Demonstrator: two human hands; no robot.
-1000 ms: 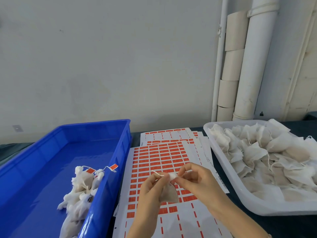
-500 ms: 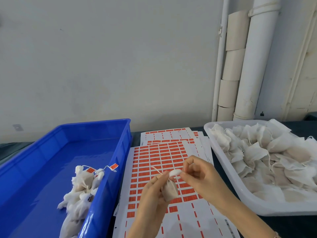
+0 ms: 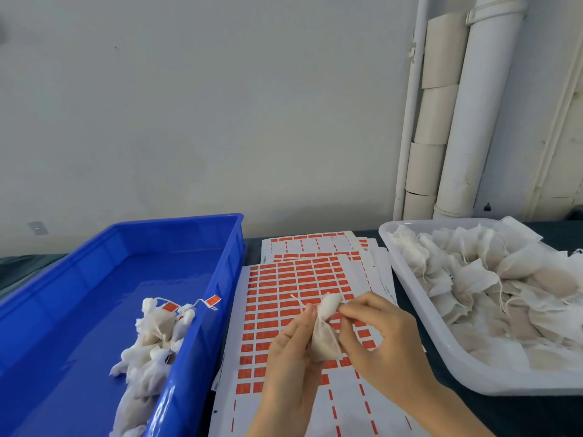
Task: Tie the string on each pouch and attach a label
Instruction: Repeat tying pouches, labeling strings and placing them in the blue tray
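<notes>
Centre-bottom of the frame, over the label sheets (image 3: 277, 288): the pouch (image 3: 325, 337) hangs in the air between both hands, filled belly down and gathered neck up, probably so the contents stay in while the top gets closed. The left hand (image 3: 291, 354) pinches the neck from the left with thumb and fingertips. The right hand (image 3: 377, 339) pinches the bunched top from the right with its fingers curled. So both hands are clamped on the pouch, neither slack. A short end of string (image 3: 297, 299) pokes up and left from the neck, and the knot itself is too small to tell. No label shows on this pouch, so the tying step looks to be in hand and labelling is not yet done. The sheets lie flat directly under the hands, likely so a red sticker can be peeled without reaching. At right, the white tray (image 3: 405, 275) is piled with loose pouches (image 3: 492, 288), which look like the supply. At left, the blue bin (image 3: 235, 247) holds a small heap of tied pouches (image 3: 151, 342) against its right wall, one with a red tag (image 3: 212, 300) draped over the rim; this looks like the output side. Few are done, many are left.
</notes>
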